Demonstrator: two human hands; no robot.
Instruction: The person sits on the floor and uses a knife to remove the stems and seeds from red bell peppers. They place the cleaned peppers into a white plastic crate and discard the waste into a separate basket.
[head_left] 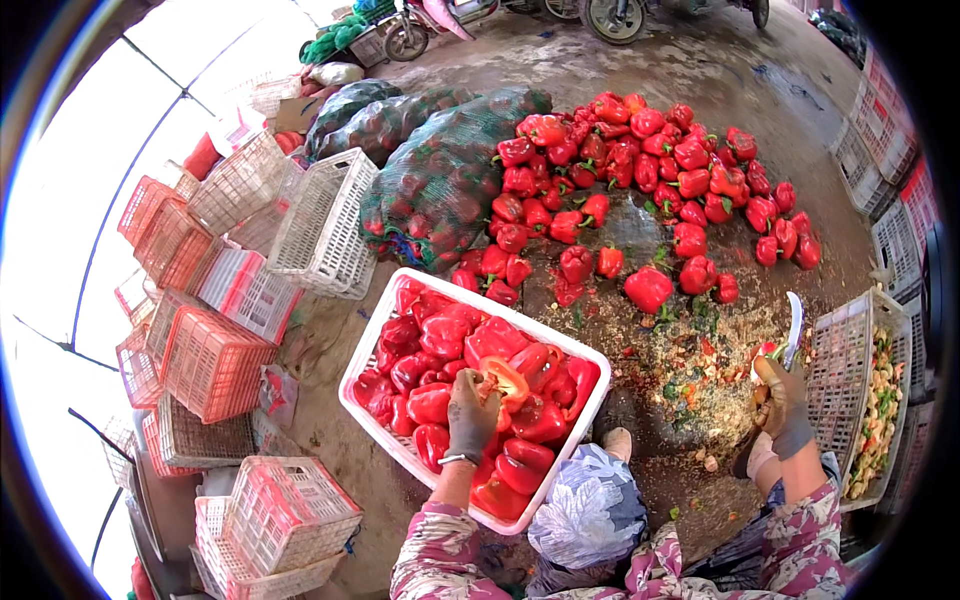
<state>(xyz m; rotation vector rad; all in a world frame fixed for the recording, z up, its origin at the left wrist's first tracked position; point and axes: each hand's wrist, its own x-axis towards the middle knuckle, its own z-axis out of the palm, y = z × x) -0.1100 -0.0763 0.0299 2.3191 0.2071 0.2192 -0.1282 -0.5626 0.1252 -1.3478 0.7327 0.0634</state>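
Note:
My left hand (473,415), in a dark glove, grips a cut-open red bell pepper (508,384), its pale inside facing up. That pepper is over a white plastic crate (362,420) filled with glossy red peppers, several of them hollowed. At the right, my right hand (784,405), also gloved, is closed round a knife with a curved blade (795,325) pointing up. A small piece with green and red, perhaps a pepper core (768,350), shows by its thumb; whether the hand holds it I cannot tell.
A heap of whole red peppers (690,185) lies ahead on the floor, beside full green mesh sacks (435,175). Seeds and scraps (700,375) litter the ground. A crate of pepper cores (840,375) stands right; stacked red and white crates (215,365) line the left.

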